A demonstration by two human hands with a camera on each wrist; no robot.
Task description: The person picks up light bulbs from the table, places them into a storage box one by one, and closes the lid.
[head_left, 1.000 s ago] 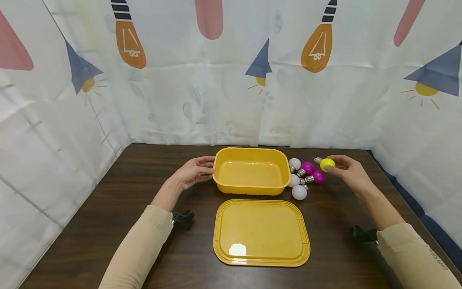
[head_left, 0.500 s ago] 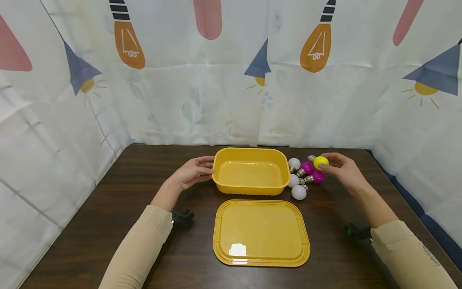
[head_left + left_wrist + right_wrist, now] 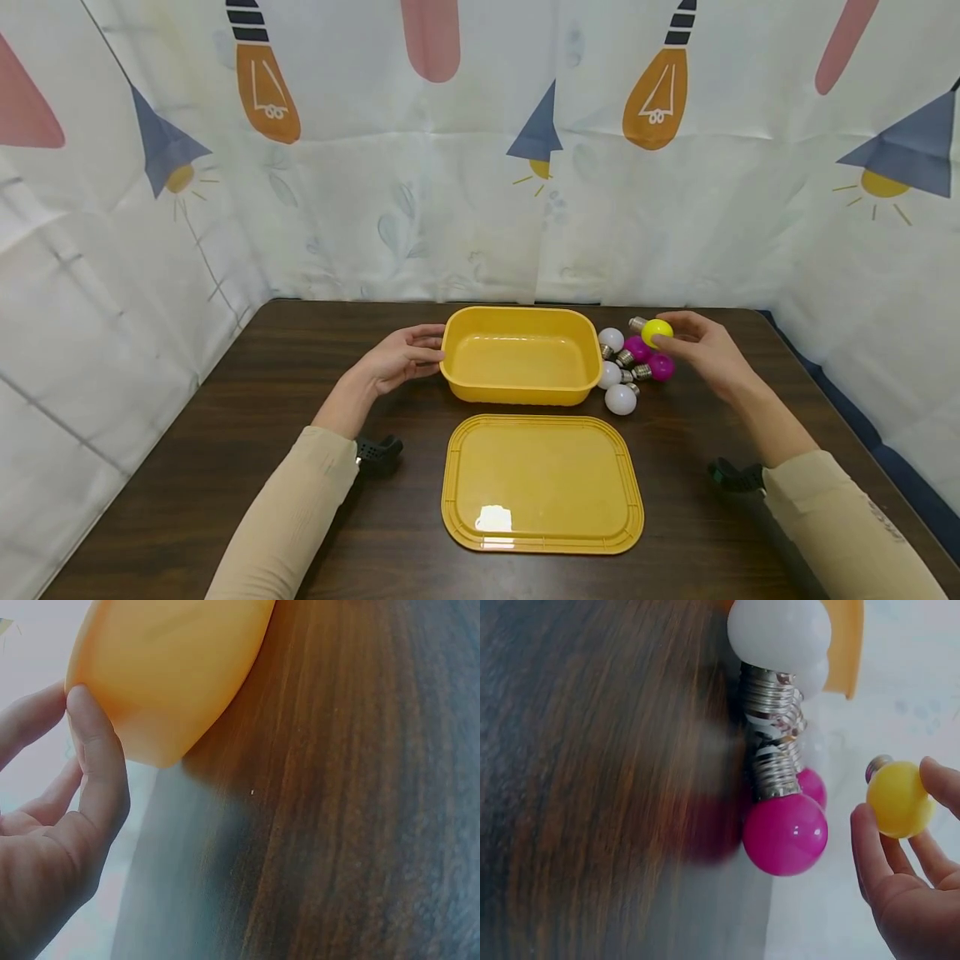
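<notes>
My right hand (image 3: 708, 350) pinches a yellow light bulb (image 3: 656, 333) by its globe, between thumb and fingers. The bulb's metal screw base points left, and in the right wrist view the bulb (image 3: 900, 801) is held above the table. Just below it lie several bulbs: magenta ones (image 3: 661, 367) and white ones (image 3: 620, 400), close against the right end of a deep yellow plastic container (image 3: 517, 395). At the container's left end my left hand (image 3: 397, 360) holds the rim, thumb on the near side. The container's inside shows only its bare yellow floor.
A flat yellow tray or lid (image 3: 543, 483) lies in front of the container. Everything stands on a dark wood-grain table (image 3: 225, 467). Behind and at the sides hang white curtains (image 3: 450, 217) printed with lamps and bulbs.
My right hand has moved left with the yellow bulb, from the right of the pile to over the magenta bulbs. My left hand and the container have stayed in place.
</notes>
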